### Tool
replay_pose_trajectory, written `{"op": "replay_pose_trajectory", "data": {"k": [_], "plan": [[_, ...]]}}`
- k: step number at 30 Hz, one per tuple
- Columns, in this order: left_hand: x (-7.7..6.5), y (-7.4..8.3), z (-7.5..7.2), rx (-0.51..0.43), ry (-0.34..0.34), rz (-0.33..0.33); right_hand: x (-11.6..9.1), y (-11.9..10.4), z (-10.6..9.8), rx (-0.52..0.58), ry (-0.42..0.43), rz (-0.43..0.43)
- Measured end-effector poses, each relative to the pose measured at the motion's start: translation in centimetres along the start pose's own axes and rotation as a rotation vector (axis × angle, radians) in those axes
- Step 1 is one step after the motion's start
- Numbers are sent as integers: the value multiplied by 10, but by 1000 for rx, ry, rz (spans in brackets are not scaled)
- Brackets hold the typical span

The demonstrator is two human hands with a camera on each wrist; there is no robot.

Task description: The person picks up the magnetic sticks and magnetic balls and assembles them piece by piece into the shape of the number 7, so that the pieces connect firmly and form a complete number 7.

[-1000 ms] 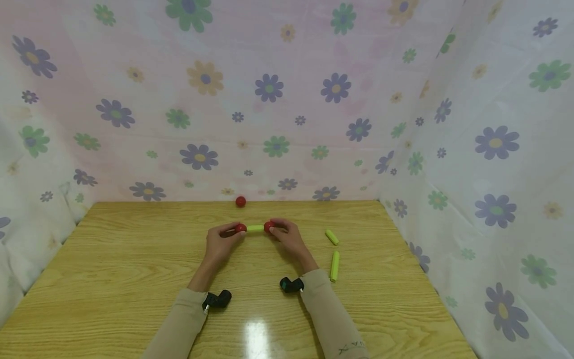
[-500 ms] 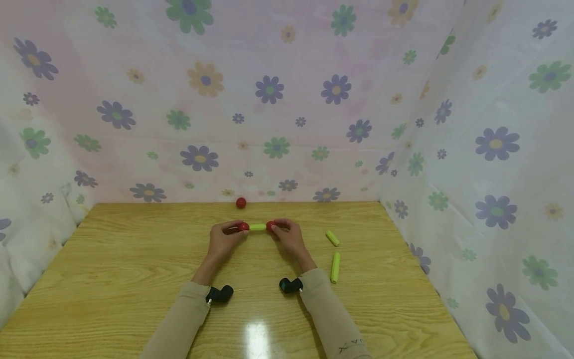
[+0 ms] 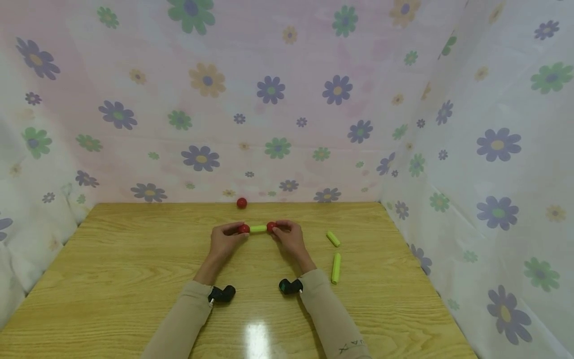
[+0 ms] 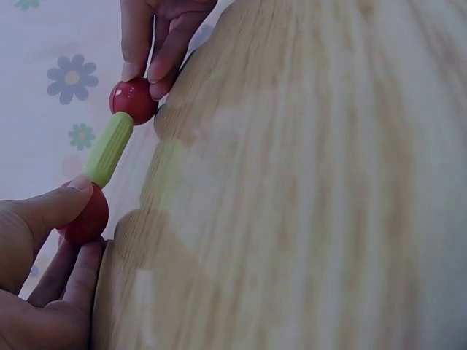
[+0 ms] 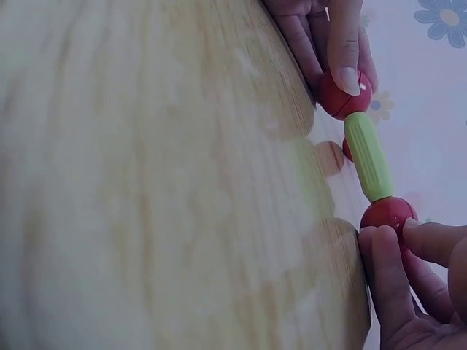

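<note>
A short ribbed yellow-green rod point(image 3: 257, 229) joins two red balls, one at each end, close over the wooden table. My left hand point(image 3: 222, 240) pinches the left red ball point(image 4: 89, 216) between thumb and fingers. The right red ball point(image 5: 387, 214) is pinched by my right hand point(image 3: 290, 240), thumb on one side and fingertips on the other. In both wrist views the rod's ends meet the balls. Fingers partly cover each ball.
Another red ball point(image 3: 241, 203) rests at the table's back edge. To the right lie a short yellow-green rod point(image 3: 333, 239) and a longer yellow-green rod point(image 3: 336, 268). A flowered curtain point(image 3: 278, 109) borders the wooden table point(image 3: 134, 259).
The left hand and forearm have shifted slightly to the right, and the joined rod and balls with them. Both hands keep their hold on the balls.
</note>
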State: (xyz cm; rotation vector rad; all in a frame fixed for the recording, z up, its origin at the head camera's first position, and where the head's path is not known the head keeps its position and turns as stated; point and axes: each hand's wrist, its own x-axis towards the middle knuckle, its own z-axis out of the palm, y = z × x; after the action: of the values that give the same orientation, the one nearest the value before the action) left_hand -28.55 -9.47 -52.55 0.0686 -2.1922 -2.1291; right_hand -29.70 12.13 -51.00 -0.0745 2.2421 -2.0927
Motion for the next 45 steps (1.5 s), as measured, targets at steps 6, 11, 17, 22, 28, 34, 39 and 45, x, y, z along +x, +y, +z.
{"op": "replay_pose_trajectory", "data": {"k": [6,11,17,22,28,34,39,45], "plan": [[1,0,1,9,10,-23,6,13,-1,-1,38,-36],[-1,0,-1,13,15,-32,0,9,-5,-150,38,-31],[-1,0,-1,-27,10,-17,-11,-13,-18,-288,-52,-27],[0,-1,-1,-30,13,-17,-19,-32,-31,-291,-149,-60],[1,-2,0,-36,7,-12,-35,-44,-47,-312,-312,-71],[-1,-3,-1,-25,9,-25,-52,-36,-67,-381,-385,-105],[-1,-3,-2,-19,10,-22,-64,-28,-88,-429,-383,-141],[-1,-3,-2,7,13,-34,-77,-22,-118,-481,-319,-152]]}}
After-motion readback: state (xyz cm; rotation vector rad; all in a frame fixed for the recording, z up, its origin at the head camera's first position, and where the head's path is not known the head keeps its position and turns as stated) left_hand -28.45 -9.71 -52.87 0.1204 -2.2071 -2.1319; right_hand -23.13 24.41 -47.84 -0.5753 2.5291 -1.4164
